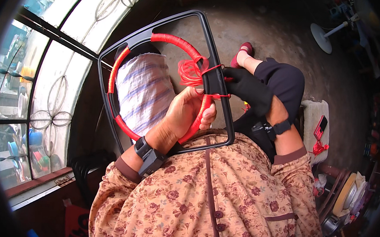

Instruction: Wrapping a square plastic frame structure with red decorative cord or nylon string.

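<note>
Apparently mid-wrap: red cord being wound tight round the ring inside a black frame; frame sits tilted across the lap, over a striped cloth on the left thigh. Left hand, bare, closed round the ring's right side at a red-wrapped stretch, thumb on top; looks like the steadying hand. Right hand, black-gloved, at the frame's right bar beside the cord strands; fingers dark and partly hidden – cannot tell whether they pinch the cord.

Ring is wrapped in separate red stretches, with dark gaps between; the gap nearest the hands lies on the right, a loose cord bundle hanging just left of it. Two strands run from the ring across the bar toward the glove; so likely step is winding or fastening at this gap. Next move seems to call for tension on the strand, turns laid snug, left grip firm – and the loose bundle kept from tangling.
</note>
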Demonstrator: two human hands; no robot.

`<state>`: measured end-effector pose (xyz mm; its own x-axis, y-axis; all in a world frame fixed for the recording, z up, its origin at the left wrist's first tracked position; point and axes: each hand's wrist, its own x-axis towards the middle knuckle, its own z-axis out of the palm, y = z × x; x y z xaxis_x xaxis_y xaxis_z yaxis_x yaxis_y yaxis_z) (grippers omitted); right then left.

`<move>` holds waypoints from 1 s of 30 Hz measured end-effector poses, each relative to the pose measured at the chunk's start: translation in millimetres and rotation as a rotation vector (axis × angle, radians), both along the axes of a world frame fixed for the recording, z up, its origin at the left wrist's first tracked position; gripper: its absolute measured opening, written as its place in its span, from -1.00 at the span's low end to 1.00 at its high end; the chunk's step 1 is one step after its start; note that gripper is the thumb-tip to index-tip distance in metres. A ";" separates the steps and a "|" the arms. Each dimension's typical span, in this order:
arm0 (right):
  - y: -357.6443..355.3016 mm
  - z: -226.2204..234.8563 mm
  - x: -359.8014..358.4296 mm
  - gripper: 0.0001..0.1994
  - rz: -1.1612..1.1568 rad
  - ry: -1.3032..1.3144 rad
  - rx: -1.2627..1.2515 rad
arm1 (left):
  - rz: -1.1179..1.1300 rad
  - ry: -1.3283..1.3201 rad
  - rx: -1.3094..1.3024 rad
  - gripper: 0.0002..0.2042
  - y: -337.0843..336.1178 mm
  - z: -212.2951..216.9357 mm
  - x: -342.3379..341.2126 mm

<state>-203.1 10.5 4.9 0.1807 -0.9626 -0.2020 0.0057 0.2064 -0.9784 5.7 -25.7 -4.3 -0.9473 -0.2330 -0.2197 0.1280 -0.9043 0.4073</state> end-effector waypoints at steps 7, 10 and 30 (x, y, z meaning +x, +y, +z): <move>39.7 8.9 -13.5 -0.71 -0.553 -0.224 -0.350 | 0.033 -0.006 0.067 -0.53 0.9 7.7 -2.1; 32.2 5.7 -20.5 -0.67 -0.612 -0.829 -0.183 | 0.041 -0.026 0.080 -0.58 0.4 11.6 -1.6; 76.2 82.1 6.7 -0.63 -0.274 0.439 -0.012 | 0.121 -0.397 -0.298 -0.81 9.7 11.2 -17.5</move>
